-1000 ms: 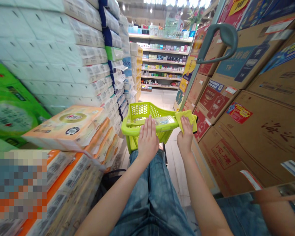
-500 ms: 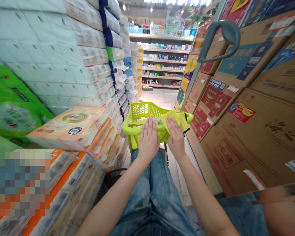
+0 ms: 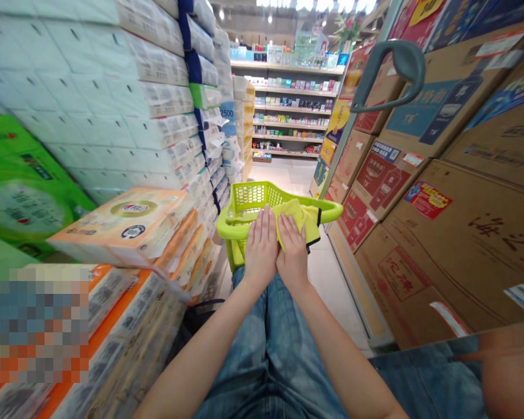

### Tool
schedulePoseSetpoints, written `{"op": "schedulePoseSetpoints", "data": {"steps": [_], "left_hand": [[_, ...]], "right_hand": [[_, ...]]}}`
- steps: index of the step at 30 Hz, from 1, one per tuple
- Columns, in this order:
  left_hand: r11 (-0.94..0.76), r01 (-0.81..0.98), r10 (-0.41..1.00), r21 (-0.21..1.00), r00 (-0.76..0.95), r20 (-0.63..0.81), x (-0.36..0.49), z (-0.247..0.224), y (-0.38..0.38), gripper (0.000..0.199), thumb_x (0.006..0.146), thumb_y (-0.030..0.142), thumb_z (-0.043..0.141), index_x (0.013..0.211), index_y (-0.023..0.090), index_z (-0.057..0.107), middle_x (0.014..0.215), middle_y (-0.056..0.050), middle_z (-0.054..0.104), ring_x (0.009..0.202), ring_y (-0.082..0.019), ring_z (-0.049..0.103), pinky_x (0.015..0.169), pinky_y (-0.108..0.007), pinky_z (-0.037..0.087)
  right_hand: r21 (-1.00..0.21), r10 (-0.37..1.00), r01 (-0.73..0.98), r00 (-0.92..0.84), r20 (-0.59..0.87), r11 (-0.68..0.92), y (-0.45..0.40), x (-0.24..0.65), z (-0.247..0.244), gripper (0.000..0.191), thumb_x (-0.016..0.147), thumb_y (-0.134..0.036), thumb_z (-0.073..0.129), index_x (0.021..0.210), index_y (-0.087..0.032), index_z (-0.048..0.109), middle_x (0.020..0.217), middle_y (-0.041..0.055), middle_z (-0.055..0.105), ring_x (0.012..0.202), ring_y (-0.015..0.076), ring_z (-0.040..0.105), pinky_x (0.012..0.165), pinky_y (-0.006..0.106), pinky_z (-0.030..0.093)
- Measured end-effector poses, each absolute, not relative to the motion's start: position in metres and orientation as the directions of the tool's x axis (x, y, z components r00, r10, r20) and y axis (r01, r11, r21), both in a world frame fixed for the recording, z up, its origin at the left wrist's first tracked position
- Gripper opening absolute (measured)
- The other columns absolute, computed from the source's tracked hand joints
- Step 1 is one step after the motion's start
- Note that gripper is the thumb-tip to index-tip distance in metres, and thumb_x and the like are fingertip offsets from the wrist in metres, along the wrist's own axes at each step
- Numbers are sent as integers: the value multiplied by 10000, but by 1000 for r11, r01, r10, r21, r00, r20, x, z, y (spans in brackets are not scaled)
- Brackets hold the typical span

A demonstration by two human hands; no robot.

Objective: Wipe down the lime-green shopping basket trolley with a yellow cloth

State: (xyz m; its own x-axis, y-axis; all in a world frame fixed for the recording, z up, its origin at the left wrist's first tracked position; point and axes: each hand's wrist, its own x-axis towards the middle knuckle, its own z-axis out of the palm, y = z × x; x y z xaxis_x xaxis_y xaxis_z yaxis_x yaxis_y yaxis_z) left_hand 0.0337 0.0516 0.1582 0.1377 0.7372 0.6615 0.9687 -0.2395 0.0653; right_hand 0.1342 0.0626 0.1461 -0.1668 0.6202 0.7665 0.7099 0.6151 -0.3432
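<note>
Aisle tight: brown cartons fill the right of the frame, white tissue packs the upper left. A wide swing of an elbow could knock either, I judge, the gap being narrow. Jeans-clad legs run up from lower centre to the lime basket, mid-frame. Its underside is mostly hidden, so how it is supported cannot be told; if the knees bear it, a shift of them, or uneven pressure on the rim, could tip it. Left hand lies flat on the near rim, fingers straight and together, gripping nothing visible; being unwrapped, it could slide off under a sideways push. Right hand, just beside and touching it, lies nearly flat over a yellow cloth on the rim, right of centre, pinning rather than clutching it. Likely faults: hands jam together, or the loose dark-edged corner bunches or slips free.
</note>
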Motion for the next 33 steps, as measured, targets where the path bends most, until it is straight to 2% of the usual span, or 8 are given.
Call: {"op": "schedulePoseSetpoints", "data": {"steps": [3,5,7,11,17,22,27,33], "left_hand": [[-261,963,744,59,162,648,32,160,50,711,880,174,410,1535,17,182,1625,-172,195,1517,-256,160,1225,-436,210],[-275,960,743,58,174,646,32,160,48,748,860,183,429,1542,27,162,1630,-159,186,1517,-257,161,1224,-438,207],[-282,958,739,51,183,648,33,159,46,763,853,181,433,1545,31,150,1633,-146,181,1514,-254,176,1224,-429,201],[-286,957,732,51,183,657,36,156,46,768,850,187,453,1545,34,165,1628,-135,209,1493,-259,242,1223,-421,200],[-354,935,679,24,239,695,23,149,51,664,931,260,420,1538,68,233,1577,-130,351,1449,-241,339,1204,-400,219],[-429,903,592,17,267,760,-4,144,55,622,951,350,467,1504,101,329,1492,-139,483,1391,-244,425,1181,-392,239],[-456,883,559,108,190,807,-29,143,53,566,924,394,541,1422,151,427,1424,-131,554,1325,-258,483,1159,-426,259],[-438,835,580,333,-21,814,-52,149,64,293,986,353,422,1200,190,540,1331,-102,608,1280,-224,501,1164,-469,243]], "right_hand": [[-265,561,693,-240,792,670,76,158,147,710,796,-16,333,1474,-202,432,1470,71,522,1430,185,385,1228,494,197],[-267,549,707,-202,811,655,94,188,147,710,769,-12,347,1442,-199,476,1433,75,559,1401,197,426,1225,499,202],[-326,577,741,-101,810,587,114,221,149,702,739,-13,366,1398,-195,524,1408,81,579,1363,218,470,1218,520,206],[-263,649,792,-208,732,550,144,271,161,639,702,-21,403,1282,-192,610,1319,90,635,1282,254,530,1180,547,252],[-204,641,763,-330,694,613,160,285,179,499,650,-35,427,1053,-177,685,1059,100,705,1055,277,591,986,466,437],[-181,638,790,-310,705,585,139,269,178,467,673,-50,433,1054,-168,675,1031,102,691,1032,276,571,948,432,424],[-174,642,848,-230,731,501,102,238,178,434,700,-60,442,1055,-174,664,978,91,673,989,276,546,926,413,403],[-188,666,868,-197,720,460,77,195,183,425,731,-67,466,1097,-179,651,1009,81,668,993,261,539,972,403,362]]}}
